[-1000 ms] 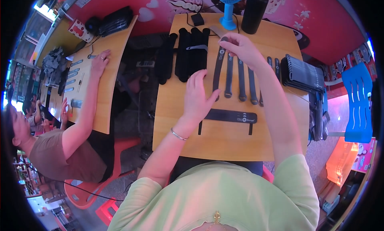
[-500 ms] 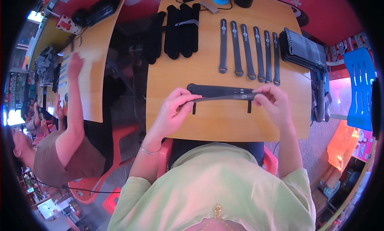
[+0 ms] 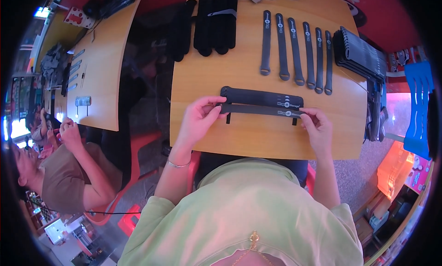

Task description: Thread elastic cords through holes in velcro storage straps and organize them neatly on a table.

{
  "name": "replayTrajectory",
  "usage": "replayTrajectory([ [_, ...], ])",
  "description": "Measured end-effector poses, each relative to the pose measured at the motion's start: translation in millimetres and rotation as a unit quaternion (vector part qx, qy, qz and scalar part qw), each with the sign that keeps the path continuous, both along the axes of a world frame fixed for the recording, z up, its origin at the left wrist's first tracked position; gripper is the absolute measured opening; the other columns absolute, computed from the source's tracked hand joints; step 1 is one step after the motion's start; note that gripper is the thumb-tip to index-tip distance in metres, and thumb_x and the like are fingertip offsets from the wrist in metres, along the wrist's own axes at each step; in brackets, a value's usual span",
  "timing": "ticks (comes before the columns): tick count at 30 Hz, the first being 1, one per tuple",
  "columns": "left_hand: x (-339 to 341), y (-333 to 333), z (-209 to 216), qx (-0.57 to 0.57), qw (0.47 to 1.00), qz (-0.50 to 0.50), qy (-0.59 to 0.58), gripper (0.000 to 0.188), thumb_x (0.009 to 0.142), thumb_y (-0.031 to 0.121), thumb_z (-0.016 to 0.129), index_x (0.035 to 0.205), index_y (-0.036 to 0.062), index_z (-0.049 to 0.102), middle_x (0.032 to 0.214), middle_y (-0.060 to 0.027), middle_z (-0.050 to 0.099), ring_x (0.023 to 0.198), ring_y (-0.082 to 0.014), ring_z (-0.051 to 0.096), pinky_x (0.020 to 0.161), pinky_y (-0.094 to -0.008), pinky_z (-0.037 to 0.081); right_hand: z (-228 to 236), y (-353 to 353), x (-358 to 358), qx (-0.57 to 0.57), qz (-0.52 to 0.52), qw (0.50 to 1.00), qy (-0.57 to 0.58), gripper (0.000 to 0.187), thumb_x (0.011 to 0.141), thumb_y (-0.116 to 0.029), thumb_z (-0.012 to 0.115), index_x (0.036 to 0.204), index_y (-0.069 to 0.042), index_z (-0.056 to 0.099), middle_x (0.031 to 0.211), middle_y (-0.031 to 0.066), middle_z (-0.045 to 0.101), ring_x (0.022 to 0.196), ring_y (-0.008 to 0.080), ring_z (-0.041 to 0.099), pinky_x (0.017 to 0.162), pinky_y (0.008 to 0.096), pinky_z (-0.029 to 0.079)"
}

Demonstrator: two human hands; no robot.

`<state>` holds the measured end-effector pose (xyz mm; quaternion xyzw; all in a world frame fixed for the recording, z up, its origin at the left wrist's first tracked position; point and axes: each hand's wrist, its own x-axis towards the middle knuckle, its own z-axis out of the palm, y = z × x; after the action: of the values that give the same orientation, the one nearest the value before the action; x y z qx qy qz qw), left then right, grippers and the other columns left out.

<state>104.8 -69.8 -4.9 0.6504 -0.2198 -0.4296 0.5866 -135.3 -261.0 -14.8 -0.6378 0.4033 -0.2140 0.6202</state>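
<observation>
A dark grey strap (image 3: 258,110) with pale printing is stretched level between my hands. My left hand (image 3: 200,119) pinches its left end between thumb and fingers, and my right hand (image 3: 317,128) pinches the printed right end. Just beyond it lies a neat stack of matching straps (image 3: 258,96); the held strap runs along the stack's near side, and I cannot tell if they touch. Two short black strips, a left one (image 3: 228,119) and a right one (image 3: 294,121), stick out toward me from underneath.
Several loose straps (image 3: 295,52) lie in a row on the wooden table (image 3: 207,139). Black bundles (image 3: 216,24) sit at the far left, a thick pile of straps (image 3: 361,54) at the right edge. A co-worker (image 3: 76,174) sits at another table (image 3: 103,82) on the left.
The held strap has turned its printed face up and now lies straight alongside the stack. On the left, the co-worker's arm has drawn back from the other table. My view has shifted slightly.
</observation>
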Motion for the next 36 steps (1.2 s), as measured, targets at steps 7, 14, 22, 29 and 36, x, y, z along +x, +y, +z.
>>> replayTrajectory([
  [7,5,-5,-8,0.036,0.997,0.039,-0.048,0.019,0.086,-0.002,0.057,0.104,-0.0038,0.058,0.084,-0.0057,0.062,0.074,-0.0117,0.064,0.068,-0.0213,0.052,-6,-2,0,-0.053,0.014,0.998,-0.017,0.015,0.088,-0.002,0.058,0.101,-0.001,0.065,0.080,-0.0017,0.057,0.066,0.0052,0.050,0.061,0.0175,0.041],
  [14,5,-9,-10,0.048,0.996,0.050,-0.052,0.011,0.084,-0.002,0.060,0.094,-0.0037,0.056,0.082,-0.0059,0.062,0.073,-0.0112,0.064,0.065,-0.0211,0.051,-3,-1,4,-0.013,-0.023,1.000,0.004,0.016,0.087,-0.003,0.059,0.102,-0.001,0.062,0.079,-0.0022,0.055,0.066,0.0044,0.049,0.060,0.0172,0.040],
  [22,5,-11,-13,0.068,0.992,0.058,-0.094,0.008,0.083,-0.002,0.059,0.091,-0.0021,0.058,0.076,-0.0033,0.061,0.069,-0.0083,0.061,0.063,-0.0197,0.048,-5,-2,4,-0.023,-0.019,1.000,-0.001,0.013,0.087,-0.002,0.060,0.100,-0.002,0.061,0.079,-0.0025,0.056,0.065,0.0033,0.048,0.057,0.0169,0.039],
  [29,6,-12,-17,0.078,0.988,0.069,-0.116,0.007,0.081,-0.002,0.062,0.087,-0.0017,0.060,0.073,-0.0016,0.060,0.065,-0.0059,0.055,0.059,-0.0190,0.045,-6,-1,5,-0.028,-0.018,0.999,0.003,0.012,0.087,-0.002,0.060,0.099,-0.002,0.061,0.078,-0.0025,0.056,0.064,0.0032,0.048,0.056,0.0166,0.038],
  [36,6,-14,-20,0.084,0.983,0.071,-0.148,0.007,0.079,-0.002,0.063,0.085,-0.0012,0.060,0.072,-0.0017,0.060,0.064,-0.0056,0.053,0.058,-0.0191,0.044,-4,-1,7,-0.010,-0.039,0.999,-0.005,0.013,0.084,-0.001,0.063,0.097,-0.001,0.062,0.077,-0.0034,0.057,0.064,0.0025,0.047,0.057,0.0169,0.039],
])
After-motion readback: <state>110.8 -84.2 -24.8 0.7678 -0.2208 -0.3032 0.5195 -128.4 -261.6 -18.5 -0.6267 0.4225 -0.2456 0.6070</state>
